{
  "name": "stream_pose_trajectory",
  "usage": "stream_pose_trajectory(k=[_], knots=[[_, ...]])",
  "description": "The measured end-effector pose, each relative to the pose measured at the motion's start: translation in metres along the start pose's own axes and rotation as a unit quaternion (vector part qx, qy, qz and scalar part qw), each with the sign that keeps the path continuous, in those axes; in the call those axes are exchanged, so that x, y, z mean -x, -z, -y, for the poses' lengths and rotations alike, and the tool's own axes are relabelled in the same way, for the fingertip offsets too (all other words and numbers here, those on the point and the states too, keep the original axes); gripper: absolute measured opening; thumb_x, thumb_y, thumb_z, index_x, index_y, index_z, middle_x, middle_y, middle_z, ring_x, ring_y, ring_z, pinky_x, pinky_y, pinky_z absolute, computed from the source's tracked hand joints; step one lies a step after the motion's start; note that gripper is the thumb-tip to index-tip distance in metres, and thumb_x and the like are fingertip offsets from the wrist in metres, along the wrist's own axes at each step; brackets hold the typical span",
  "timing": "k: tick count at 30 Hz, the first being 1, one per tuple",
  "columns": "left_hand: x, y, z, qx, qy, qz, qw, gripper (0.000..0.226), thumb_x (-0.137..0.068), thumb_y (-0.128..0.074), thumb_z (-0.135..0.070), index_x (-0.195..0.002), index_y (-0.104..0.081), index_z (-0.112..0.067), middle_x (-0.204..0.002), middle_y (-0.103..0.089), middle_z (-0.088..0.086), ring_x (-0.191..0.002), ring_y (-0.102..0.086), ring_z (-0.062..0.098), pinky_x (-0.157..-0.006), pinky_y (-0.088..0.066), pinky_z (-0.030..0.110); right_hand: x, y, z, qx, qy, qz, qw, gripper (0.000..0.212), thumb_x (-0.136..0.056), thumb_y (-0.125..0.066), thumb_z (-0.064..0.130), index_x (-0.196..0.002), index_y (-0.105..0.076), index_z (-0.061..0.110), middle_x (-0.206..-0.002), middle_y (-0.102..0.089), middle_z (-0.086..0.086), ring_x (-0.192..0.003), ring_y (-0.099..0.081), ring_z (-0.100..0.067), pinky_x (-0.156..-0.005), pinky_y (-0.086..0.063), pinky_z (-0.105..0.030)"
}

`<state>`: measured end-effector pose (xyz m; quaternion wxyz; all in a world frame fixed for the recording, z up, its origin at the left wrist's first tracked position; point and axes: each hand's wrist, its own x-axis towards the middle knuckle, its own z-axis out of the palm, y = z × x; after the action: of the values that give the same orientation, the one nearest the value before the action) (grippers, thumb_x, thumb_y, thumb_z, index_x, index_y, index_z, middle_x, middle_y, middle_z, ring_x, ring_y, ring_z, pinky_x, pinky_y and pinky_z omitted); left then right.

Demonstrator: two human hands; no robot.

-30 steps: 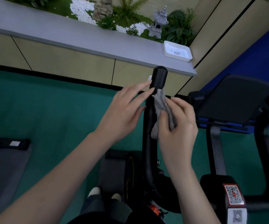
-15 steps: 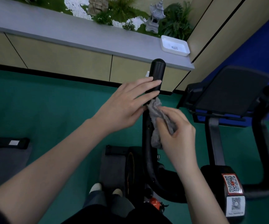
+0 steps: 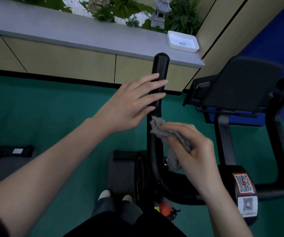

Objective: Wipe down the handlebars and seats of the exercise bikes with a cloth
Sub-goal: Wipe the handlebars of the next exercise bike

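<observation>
Green flooring lies below. Flat, straight fingers of the left hand steady the handlebar, while the cloth is pinched against it by the right hand for wiping.

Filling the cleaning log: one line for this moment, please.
left hand: straight fingers across black padded handlebar | right hand: pinches fuzzy grey cloth against it

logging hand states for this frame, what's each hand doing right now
Left hand: open, straight fingers laid across the black handlebar.
Right hand: holding the grey cloth against the handlebar.
</observation>
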<state>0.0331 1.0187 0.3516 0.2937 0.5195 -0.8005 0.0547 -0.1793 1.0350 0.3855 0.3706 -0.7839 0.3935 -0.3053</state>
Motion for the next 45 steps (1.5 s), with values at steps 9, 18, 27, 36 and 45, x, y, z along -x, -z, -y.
stream_pose_trajectory(k=[9,18,27,36,45], knots=[[-0.024,0.007,0.003,-0.066,-0.040,0.047,0.996,0.033,-0.097,-0.045,-0.025,-0.123,-0.060,-0.011,-0.145,-0.045,0.001,-0.143,-0.025,0.021,-0.117,-0.014,0.037,0.009,-0.003,-0.003,-0.024,-0.023,-0.018,0.999,0.026,-0.083,-0.056,0.007,-0.101,-0.071,0.019,-0.102,-0.068,0.014,-0.106,-0.061,-0.007,-0.090,-0.046,-0.018],[-0.022,0.005,0.005,-0.052,-0.025,0.061,0.996,0.035,-0.098,-0.044,-0.025,-0.128,-0.056,-0.013,-0.150,-0.038,-0.002,-0.146,-0.018,0.016,-0.111,-0.024,0.037,-0.051,-0.028,-0.024,-0.321,-0.245,-0.136,0.905,0.020,-0.095,-0.049,0.001,-0.102,-0.065,0.011,-0.098,-0.070,-0.002,-0.098,-0.066,-0.016,-0.091,-0.052,-0.028],[-0.020,0.005,0.003,-0.041,-0.019,0.058,0.997,0.033,-0.098,-0.044,-0.025,-0.127,-0.057,-0.013,-0.149,-0.039,-0.003,-0.146,-0.018,0.014,-0.106,-0.027,0.038,-0.044,-0.021,-0.028,-0.343,-0.276,-0.013,0.898,0.025,-0.095,-0.044,-0.002,-0.113,-0.061,-0.004,-0.109,-0.066,-0.022,-0.100,-0.063,-0.031,-0.094,-0.047,-0.040],[-0.018,-0.001,0.003,-0.016,-0.007,0.042,0.999,0.030,-0.099,-0.043,-0.024,-0.123,-0.058,-0.014,-0.148,-0.040,-0.005,-0.146,-0.017,0.013,-0.102,-0.034,0.041,-0.046,-0.021,-0.029,-0.192,-0.194,0.008,0.962,0.022,-0.094,-0.049,0.000,-0.097,-0.067,0.013,-0.093,-0.069,-0.007,-0.088,-0.063,-0.017,-0.086,-0.050,-0.039],[-0.019,0.001,0.002,-0.112,-0.036,0.036,0.992,0.032,-0.100,-0.039,-0.026,-0.121,-0.059,-0.013,-0.143,-0.046,-0.001,-0.144,-0.023,0.017,-0.113,-0.021,0.037,-0.031,0.002,-0.036,-0.096,-0.138,0.008,0.986,0.023,-0.087,-0.058,0.007,-0.089,-0.067,0.028,-0.083,-0.069,0.009,-0.081,-0.064,-0.010,-0.078,-0.050,-0.034]])
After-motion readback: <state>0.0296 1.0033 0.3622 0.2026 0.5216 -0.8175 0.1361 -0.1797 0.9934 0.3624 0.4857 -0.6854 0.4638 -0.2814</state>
